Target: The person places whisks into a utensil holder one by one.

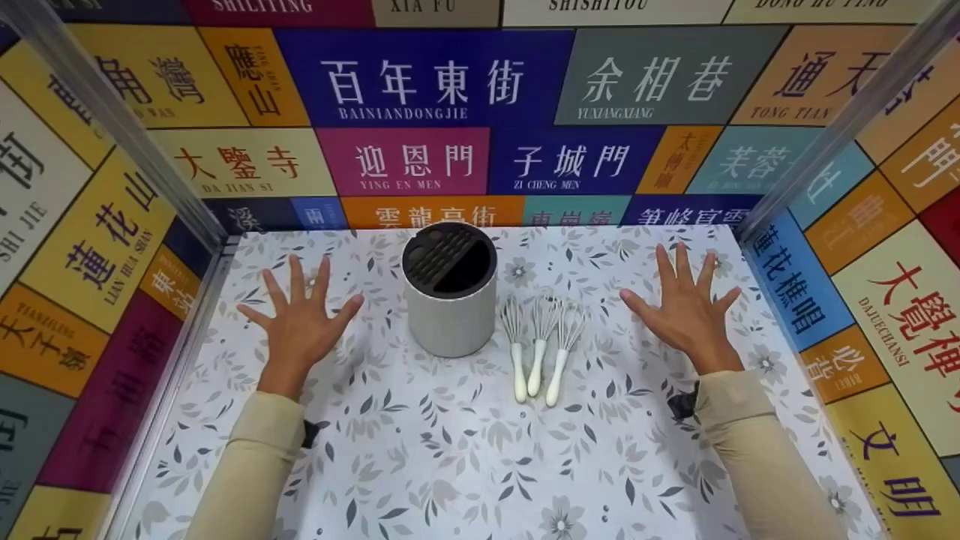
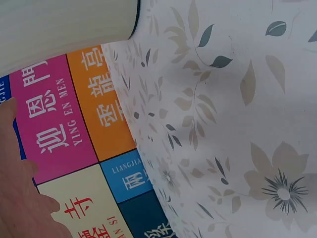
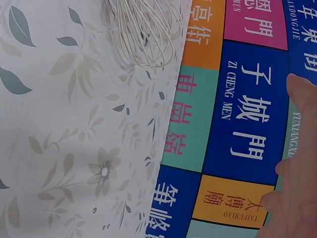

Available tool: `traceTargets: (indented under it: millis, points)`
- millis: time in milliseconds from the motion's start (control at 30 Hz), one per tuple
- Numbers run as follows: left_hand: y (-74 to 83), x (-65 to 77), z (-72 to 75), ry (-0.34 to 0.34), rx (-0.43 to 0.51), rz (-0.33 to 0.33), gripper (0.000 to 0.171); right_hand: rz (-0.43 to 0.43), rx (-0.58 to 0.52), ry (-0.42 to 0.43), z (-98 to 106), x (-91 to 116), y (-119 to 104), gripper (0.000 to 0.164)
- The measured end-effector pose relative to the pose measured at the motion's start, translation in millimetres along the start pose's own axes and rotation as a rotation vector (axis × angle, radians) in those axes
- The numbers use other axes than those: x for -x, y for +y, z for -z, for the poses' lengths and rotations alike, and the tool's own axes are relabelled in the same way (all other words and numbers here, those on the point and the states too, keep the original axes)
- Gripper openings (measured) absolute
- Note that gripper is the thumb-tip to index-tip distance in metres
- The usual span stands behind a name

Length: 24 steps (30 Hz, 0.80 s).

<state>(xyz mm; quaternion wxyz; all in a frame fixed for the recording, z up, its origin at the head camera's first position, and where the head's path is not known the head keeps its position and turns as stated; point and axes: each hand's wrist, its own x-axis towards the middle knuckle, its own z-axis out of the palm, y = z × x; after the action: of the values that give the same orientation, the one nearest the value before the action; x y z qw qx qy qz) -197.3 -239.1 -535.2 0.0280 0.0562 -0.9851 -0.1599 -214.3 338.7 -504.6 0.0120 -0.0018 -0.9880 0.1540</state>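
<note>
Both hands are spread over the table with nothing in them. My left hand is at the left of a white cylindrical holder, fingers fanned out. The holder stands upright; its dark top has slots on one side and a large opening on the other. Just right of it lie three whisks with white handles: a left whisk, a middle one and a right one, wire ends pointing away from me. My right hand is right of the whisks, fingers spread. Whisk wires show in the right wrist view.
A white cloth with a leaf and flower print covers the table. Colourful panels with Chinese lettering rise at the back and both sides. Clear corner posts stand at the back left and back right.
</note>
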Motion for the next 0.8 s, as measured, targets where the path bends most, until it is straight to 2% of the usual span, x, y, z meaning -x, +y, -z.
traceTargets:
  millis: [233, 433, 633, 800]
  points:
    - [10.9, 6.1, -0.4, -0.012, 0.000, 0.001, 0.094, -0.006, -0.021, -0.013, -4.6, 5.8, -1.2, 0.103]
    - [25.3, 9.9, 2.2, -0.010, 0.091, -0.016, 0.088, -0.011, -0.068, -0.042, -8.8, 12.0, -4.6, 0.102]
    - [39.9, 12.3, 3.4, -0.013, 0.266, -0.008, 0.079, -0.013, -0.167, -0.086, -14.9, 18.2, -8.5, 0.097]
    - [53.6, 13.0, -0.1, -0.001, 0.508, -0.040, 0.067, -0.033, -0.251, -0.125, -23.7, 24.2, -14.5, 0.093]
